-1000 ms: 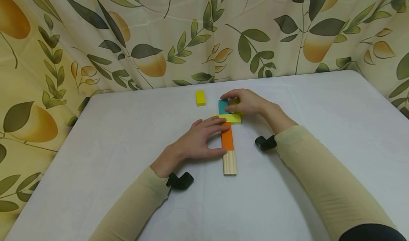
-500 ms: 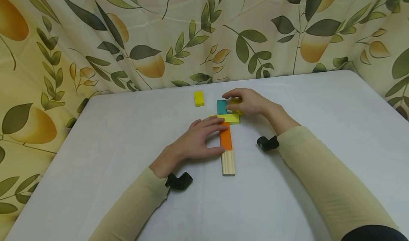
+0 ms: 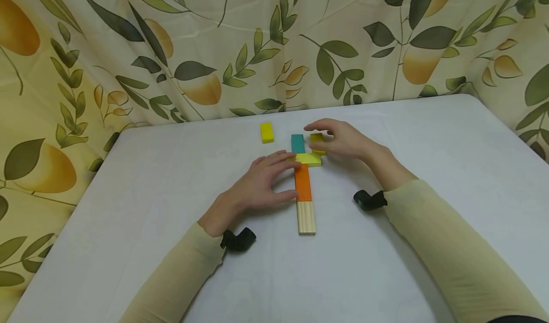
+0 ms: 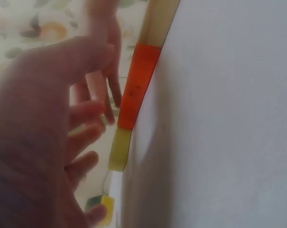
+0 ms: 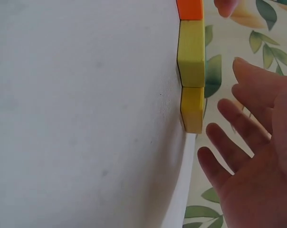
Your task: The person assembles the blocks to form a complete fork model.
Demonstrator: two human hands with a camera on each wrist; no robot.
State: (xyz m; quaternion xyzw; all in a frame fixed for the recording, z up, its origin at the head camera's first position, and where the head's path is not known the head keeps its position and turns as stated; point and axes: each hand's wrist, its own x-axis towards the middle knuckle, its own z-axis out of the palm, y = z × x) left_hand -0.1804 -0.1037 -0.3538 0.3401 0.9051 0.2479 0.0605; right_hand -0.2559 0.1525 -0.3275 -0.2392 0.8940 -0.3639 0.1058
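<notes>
The right hand [image 3: 343,139] has lifted off the small yellow block [image 3: 317,141], fingers now relaxed just above it. Left to right: the left hand [image 3: 261,182], fingers straight, steadies the orange block [image 3: 302,184]; beyond lie the teal block [image 3: 298,143] and yellow-green bar [image 3: 310,158]. Placing seems finished; next likely needs the spare yellow block [image 3: 267,132]

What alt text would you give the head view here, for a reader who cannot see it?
Two hands work at a line of flat blocks on a white table: the left hand rests against the orange block, and the right hand hovers open by a small yellow block beside a teal block. A leaf-print curtain hangs behind.
</notes>
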